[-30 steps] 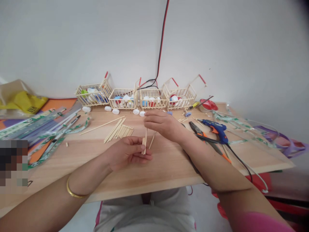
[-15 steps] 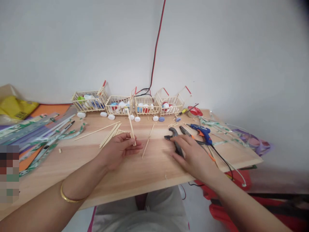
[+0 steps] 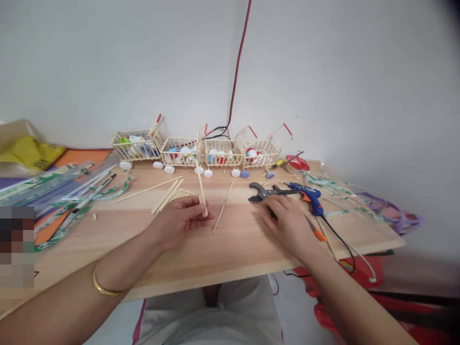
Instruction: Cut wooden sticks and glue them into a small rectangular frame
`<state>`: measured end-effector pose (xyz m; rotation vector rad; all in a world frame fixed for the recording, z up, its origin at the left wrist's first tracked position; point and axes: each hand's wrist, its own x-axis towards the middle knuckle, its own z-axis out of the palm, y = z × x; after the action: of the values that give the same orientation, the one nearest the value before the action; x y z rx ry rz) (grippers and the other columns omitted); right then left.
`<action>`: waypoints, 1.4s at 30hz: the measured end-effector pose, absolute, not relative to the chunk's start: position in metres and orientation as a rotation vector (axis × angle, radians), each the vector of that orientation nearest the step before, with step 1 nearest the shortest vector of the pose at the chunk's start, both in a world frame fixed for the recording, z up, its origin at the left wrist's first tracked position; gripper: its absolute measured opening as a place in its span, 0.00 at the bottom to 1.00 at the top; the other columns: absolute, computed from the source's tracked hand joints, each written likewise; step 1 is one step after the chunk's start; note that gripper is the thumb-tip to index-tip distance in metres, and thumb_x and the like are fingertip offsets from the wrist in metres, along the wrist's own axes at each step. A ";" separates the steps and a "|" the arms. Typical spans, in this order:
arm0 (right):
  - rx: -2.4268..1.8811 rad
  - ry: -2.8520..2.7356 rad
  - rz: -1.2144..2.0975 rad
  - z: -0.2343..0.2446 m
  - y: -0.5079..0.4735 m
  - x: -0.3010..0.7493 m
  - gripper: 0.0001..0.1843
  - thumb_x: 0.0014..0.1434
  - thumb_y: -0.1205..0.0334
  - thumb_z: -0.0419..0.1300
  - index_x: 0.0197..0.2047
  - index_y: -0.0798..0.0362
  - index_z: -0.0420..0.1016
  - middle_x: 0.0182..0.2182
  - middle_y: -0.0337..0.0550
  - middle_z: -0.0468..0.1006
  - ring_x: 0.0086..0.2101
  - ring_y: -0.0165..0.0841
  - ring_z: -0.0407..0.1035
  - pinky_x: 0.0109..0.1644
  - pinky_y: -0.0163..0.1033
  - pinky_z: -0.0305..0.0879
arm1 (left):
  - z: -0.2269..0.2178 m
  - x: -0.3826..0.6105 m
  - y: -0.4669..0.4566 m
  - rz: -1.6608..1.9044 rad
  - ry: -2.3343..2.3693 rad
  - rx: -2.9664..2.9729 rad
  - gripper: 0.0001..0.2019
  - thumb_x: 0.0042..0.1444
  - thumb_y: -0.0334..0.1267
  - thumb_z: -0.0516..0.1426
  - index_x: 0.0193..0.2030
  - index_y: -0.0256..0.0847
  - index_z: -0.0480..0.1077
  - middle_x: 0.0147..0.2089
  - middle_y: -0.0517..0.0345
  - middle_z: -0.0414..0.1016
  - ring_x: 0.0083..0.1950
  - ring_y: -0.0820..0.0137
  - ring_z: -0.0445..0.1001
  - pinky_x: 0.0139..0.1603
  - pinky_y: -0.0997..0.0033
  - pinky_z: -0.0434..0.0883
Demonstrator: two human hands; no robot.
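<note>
My left hand (image 3: 179, 221) pinches a thin wooden stick (image 3: 201, 189) that rises tilted from its fingertips. Another loose stick (image 3: 223, 207) lies on the wooden board (image 3: 223, 249) just right of that hand. My right hand (image 3: 287, 223) rests on the board with its fingers over the handles of black cutting pliers (image 3: 264, 191), whose jaws point left. A pile of sticks (image 3: 170, 194) lies beyond my left hand.
Several small stick-built carts (image 3: 194, 149) holding bottle caps line the back by the wall. A blue glue gun (image 3: 309, 196) with its cord lies right of the pliers. Plastic wrappers and rulers (image 3: 61, 196) clutter the left side. A red-black wire (image 3: 235, 81) hangs down the wall.
My right hand left the stick bundle, moved right and came down onto the pliers, which now lie turned with jaws to the left. My left hand keeps one stick, now held upright.
</note>
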<state>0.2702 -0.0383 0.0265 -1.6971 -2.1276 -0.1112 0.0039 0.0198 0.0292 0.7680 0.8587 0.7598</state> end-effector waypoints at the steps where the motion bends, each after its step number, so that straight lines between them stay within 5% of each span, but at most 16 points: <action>1: -1.590 -2.141 0.014 0.033 -0.034 0.258 0.10 0.58 0.61 0.57 0.44 0.53 0.69 0.43 0.51 0.72 0.45 0.42 0.67 0.49 0.49 0.64 | 0.030 0.004 0.020 0.765 0.869 0.756 0.06 0.45 0.31 0.64 0.30 0.34 0.72 0.26 0.59 0.72 0.34 0.70 0.76 0.36 0.74 0.74; 9: -1.112 -2.199 0.674 0.042 0.013 0.184 0.37 0.48 0.60 0.66 0.60 0.50 0.57 0.45 0.46 0.72 0.39 0.32 0.69 0.44 0.40 0.67 | 0.028 0.003 0.021 0.763 0.834 0.794 0.07 0.42 0.35 0.66 0.27 0.35 0.73 0.29 0.55 0.76 0.30 0.72 0.73 0.35 0.71 0.72; 17: -1.069 -2.293 0.546 0.019 0.017 0.185 0.25 0.52 0.59 0.63 0.52 0.53 0.64 0.41 0.46 0.75 0.39 0.34 0.70 0.44 0.40 0.67 | 0.021 0.008 0.021 0.708 0.889 0.790 0.06 0.39 0.33 0.66 0.24 0.36 0.74 0.27 0.56 0.74 0.30 0.73 0.72 0.35 0.74 0.70; 42: -0.953 -2.219 0.351 0.001 0.018 0.179 0.26 0.55 0.59 0.61 0.56 0.53 0.61 0.42 0.47 0.75 0.43 0.34 0.70 0.47 0.40 0.67 | 0.017 0.004 0.023 0.749 0.930 0.799 0.10 0.40 0.38 0.67 0.28 0.34 0.74 0.27 0.56 0.73 0.29 0.71 0.72 0.36 0.66 0.73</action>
<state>0.1792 0.0180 0.0009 -0.9529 -2.2191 0.3507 0.0036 0.0226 0.0173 0.7988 0.9299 0.7486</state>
